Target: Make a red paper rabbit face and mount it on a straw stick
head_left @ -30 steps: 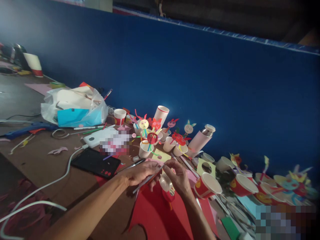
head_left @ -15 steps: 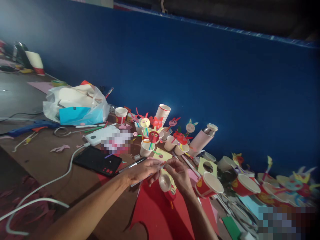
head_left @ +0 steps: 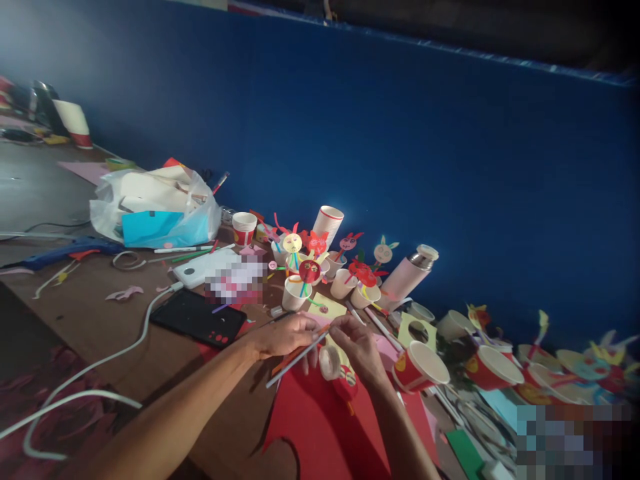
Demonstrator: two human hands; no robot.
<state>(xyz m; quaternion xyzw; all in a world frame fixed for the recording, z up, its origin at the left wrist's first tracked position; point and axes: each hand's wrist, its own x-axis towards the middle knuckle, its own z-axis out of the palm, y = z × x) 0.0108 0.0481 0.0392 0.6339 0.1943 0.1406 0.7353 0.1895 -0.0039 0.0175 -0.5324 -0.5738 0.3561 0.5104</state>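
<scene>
My right hand (head_left: 356, 343) pinches the upper ends of two thin strips, an orange strip (head_left: 285, 361) and a pale blue-grey strip (head_left: 293, 369). Both strips slant down to the left, under my left hand (head_left: 287, 335). The fingers of that hand are curled over the orange strip, partly hidden from view. Just below the hands lies a small round whitish roll (head_left: 329, 363), which looks like clear tape. Beside it rests a red paper cutout with a drawn face (head_left: 347, 381), on a sheet of red paper (head_left: 320, 427) with a cut edge.
Behind the hands stand paper cups (head_left: 297, 293) with paper faces on coloured strips. A pink thermos (head_left: 404, 277) leans near the blue partition (head_left: 425, 147). To the left are a black phone (head_left: 200, 317), a white power bank (head_left: 205, 265) with a cable, and a plastic bag (head_left: 107, 200) of paper.
The orange and pale strips now show clearly, angled down-left between my hands; before, they were mostly hidden. My left fingers have shifted along them. The cups stay in place.
</scene>
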